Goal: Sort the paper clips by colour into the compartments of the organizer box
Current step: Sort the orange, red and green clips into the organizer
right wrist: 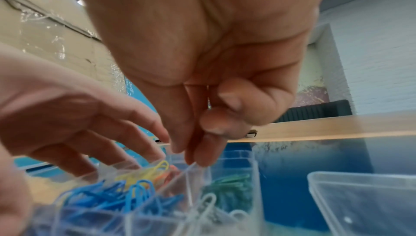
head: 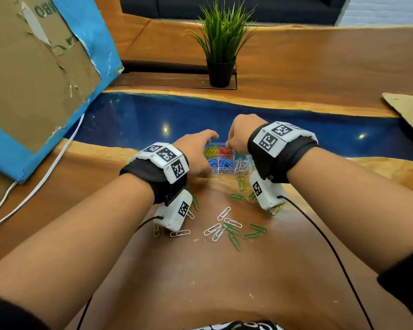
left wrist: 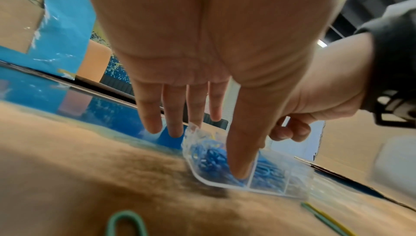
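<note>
The clear organizer box (head: 227, 172) sits at the edge of the blue resin strip, with yellow, red and green clips in its far compartments and blue and white ones in the near row. My left hand (head: 196, 154) spans its left end. Its straight thumb (left wrist: 243, 150) rests at the near blue compartment, and the fingertips (right wrist: 155, 152) touch the far rim. My right hand (head: 239, 136) hovers over the red compartment (right wrist: 170, 173), thumb and fingertips (right wrist: 202, 158) drawn together pointing down, with no clip visible between them. Loose white clips (head: 224, 213), green clips (head: 234, 241) and a yellow clip (head: 156, 230) lie on the wood nearer me.
A clear lid (right wrist: 364, 204) lies right of the box. A potted plant (head: 221, 72) stands beyond the blue strip. A torn cardboard box (head: 34, 67) fills the far left, with a white cable (head: 45, 172) below it. More cardboard (head: 408, 108) lies far right.
</note>
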`<state>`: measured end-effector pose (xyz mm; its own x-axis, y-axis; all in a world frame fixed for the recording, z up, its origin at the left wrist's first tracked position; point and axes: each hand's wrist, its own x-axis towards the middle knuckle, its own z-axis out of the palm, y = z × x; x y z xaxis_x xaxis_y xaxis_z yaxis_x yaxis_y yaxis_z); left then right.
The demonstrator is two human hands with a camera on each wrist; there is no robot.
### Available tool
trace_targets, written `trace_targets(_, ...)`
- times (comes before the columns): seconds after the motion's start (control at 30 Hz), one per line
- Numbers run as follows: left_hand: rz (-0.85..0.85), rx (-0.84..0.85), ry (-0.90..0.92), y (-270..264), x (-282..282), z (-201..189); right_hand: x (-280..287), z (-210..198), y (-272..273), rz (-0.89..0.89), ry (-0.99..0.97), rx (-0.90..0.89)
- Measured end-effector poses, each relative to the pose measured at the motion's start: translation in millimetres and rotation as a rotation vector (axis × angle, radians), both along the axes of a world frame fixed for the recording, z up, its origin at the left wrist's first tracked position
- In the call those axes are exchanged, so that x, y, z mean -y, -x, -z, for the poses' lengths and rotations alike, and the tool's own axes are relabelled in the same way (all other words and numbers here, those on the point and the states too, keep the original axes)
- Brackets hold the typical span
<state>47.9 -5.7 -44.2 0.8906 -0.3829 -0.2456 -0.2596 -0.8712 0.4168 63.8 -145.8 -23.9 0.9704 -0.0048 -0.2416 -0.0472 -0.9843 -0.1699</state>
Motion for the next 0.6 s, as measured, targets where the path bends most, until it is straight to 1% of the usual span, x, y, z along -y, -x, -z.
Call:
trace_targets(0.13,-0.031,0.029,0.052,2.3,-5.8,-2.4,4.0,-3.2,3.3,-0.027,-0.027,0.031)
trace_targets(0.2,-0.05,0.049,0.072,3.3,-8.7,-4.0,6.7,-6.0,8.4,-0.094,-0.056,0.033)
trace_targets(0.3,-0.035,0.093,0.066,6.3,-10.0,-4.1,5.7,-5.2,18.0,-0.187,-0.05,-0.013)
trace_targets(0.4,-0.018,0.118,0.072,10.7,-11.8,-3.3,3.7,-4.4,23.2,-0.188,-0.043,0.013)
trace_targets(0.5,-0.049,0.163,0.113,16.9,-19.6,-2.9,8.9,-10.7,32.8,-0.174,-0.087,0.056)
trace_targets(0.6,-0.034,0.172,0.09,25.5,-28.0,-1.5,15.6,-13.1,48.9,-0.226,-0.074,0.013)
